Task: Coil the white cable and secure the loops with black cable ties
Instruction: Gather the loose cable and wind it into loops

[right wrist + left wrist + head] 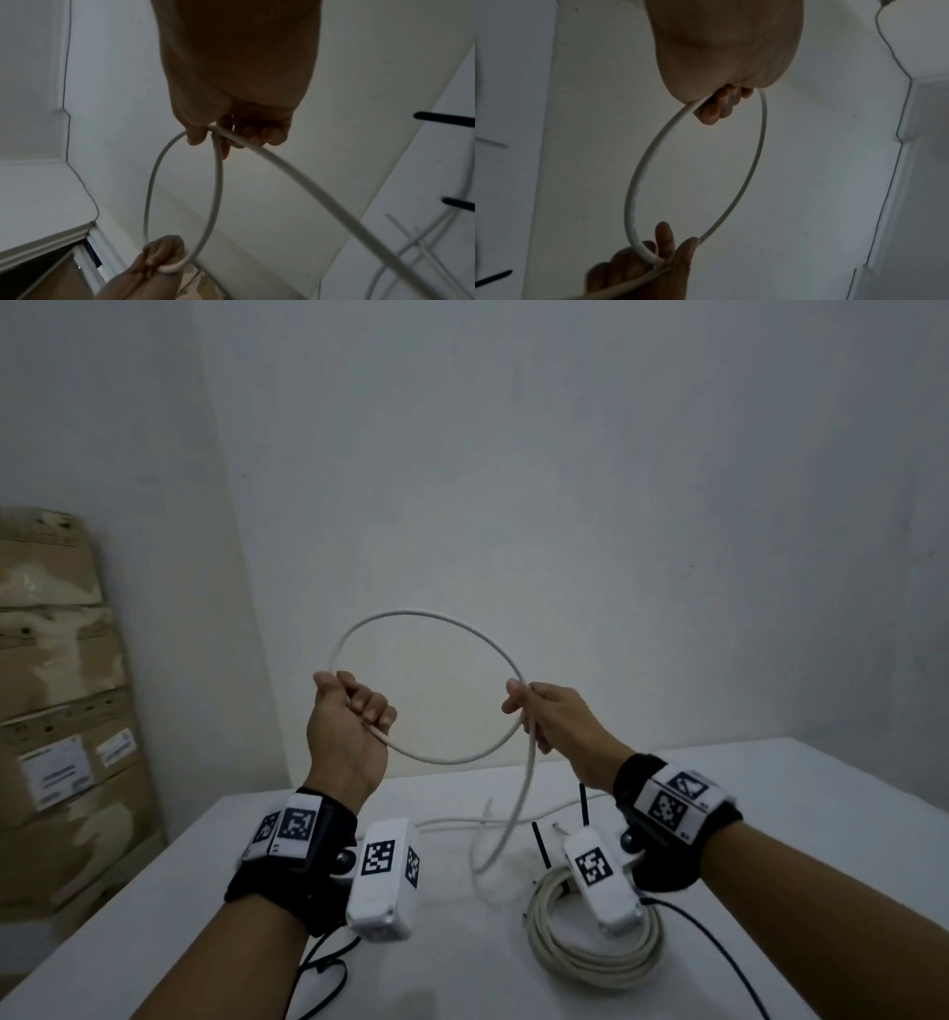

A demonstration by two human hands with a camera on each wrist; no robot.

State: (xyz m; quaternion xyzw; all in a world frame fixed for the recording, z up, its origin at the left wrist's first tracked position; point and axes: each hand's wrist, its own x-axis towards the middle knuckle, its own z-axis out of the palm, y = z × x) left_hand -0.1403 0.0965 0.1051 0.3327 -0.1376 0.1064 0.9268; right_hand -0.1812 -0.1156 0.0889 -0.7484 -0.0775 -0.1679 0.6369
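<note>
A white desk [770, 814] stands against plain walls. Above it, the left hand [349, 731] and right hand [554, 726] each grip the white cable [426, 614], clamped on one springy, light loop; best held where strands cross, since it looks likely to uncoil.

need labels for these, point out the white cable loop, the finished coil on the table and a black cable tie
white cable loop [411, 612]: head view, top of the arc held between both hands.
finished coil [580, 952]: head view, near side of the bundle.
black cable tie [584, 801]: head view, middle of the strip.
</note>
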